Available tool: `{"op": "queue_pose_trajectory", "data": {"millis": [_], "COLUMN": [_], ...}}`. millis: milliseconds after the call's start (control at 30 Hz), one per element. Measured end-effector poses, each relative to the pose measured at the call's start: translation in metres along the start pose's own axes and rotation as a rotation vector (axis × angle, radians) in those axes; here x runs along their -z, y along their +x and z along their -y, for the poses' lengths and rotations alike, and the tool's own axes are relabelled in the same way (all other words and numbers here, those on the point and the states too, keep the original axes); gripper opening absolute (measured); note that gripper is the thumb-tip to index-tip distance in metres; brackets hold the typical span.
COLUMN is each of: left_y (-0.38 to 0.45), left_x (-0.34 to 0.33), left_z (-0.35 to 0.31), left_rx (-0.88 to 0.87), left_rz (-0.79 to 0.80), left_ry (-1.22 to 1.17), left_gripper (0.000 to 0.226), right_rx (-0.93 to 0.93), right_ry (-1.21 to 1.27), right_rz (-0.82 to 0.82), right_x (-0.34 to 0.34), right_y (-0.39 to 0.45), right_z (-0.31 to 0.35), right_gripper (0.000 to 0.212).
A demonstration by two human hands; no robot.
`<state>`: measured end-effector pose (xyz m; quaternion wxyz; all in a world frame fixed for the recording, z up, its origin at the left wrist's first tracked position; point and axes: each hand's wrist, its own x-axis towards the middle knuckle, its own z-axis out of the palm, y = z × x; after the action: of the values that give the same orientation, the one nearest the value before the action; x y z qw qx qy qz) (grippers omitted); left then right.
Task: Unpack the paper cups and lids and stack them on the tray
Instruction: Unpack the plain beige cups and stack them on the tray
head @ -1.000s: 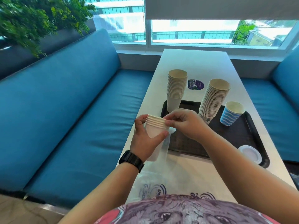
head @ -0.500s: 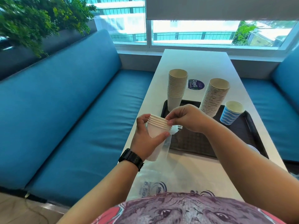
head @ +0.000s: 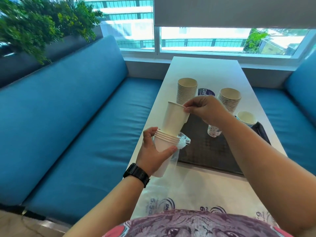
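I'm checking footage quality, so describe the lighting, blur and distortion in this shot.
Head view: strong daylight through the window, blown out outside; wide-angle bending curves the sofa and table edges; the plant is smeared; the cup in the right hand is fairly sharp.

Counter [head: 213,71] runs 6 to 12, benches at 9 and 3, window at 12. Tray [head: 213,151] on counter, centre-right. On the tray: stack A [head: 187,89] at its 11 corner, stack B [head: 229,100] at 1, single cup [head: 246,119] at 2, just beside B. Sticker [head: 205,92] on counter between A and B. Left hand [head: 153,151] at tray's 9 edge grips cup stack [head: 165,142] in sleeve [head: 172,161]. Right hand [head: 203,108] directly above at 12, pinching top cup [head: 175,118] half-raised from stack. Bags [head: 196,197] on counter at 6.
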<state>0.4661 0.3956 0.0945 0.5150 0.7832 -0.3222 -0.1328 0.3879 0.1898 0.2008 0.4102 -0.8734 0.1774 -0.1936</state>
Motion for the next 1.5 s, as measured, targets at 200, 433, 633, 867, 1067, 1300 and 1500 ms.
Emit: {"op": "queue_pose_trajectory", "data": {"millis": [200,433,633,867,1067,1300,1500], "left_y": [0.002,0.008,0.009,0.013,0.015,0.013,0.013], "left_x": [-0.001,-0.002,-0.002,-0.005,-0.006,-0.006,-0.006], "left_z": [0.001,0.003,0.006,0.011,0.012,0.013,0.010], "left_rx": [0.004,0.021,0.033,0.040,0.037,0.054,0.048], "left_rz": [0.008,0.008,0.007,0.017,0.004,0.013,0.019], "left_ry": [-0.007,-0.042,-0.043,-0.030,-0.049,-0.053,-0.028], "left_gripper": [0.080,0.075,0.074,0.077,0.077,0.079,0.079], "right_rx": [0.110,0.260,0.250,0.198,0.125,0.069,0.077], "right_ry": [-0.262,-0.588,-0.595,-0.801,-0.816,-0.797,-0.721], "right_rz": [-0.241,-0.381,-0.484,-0.343,-0.216,-0.158,-0.213], "right_x": [0.031,0.051,0.052,0.036,0.014,0.003,0.001], "right_y": [0.039,0.085,0.107,0.117,0.113,0.106,0.096], "right_z": [0.021,0.038,0.041,0.015,-0.020,-0.037,-0.040], "right_gripper": [0.017,0.027,0.029,0.025,0.025,0.037,0.037]}}
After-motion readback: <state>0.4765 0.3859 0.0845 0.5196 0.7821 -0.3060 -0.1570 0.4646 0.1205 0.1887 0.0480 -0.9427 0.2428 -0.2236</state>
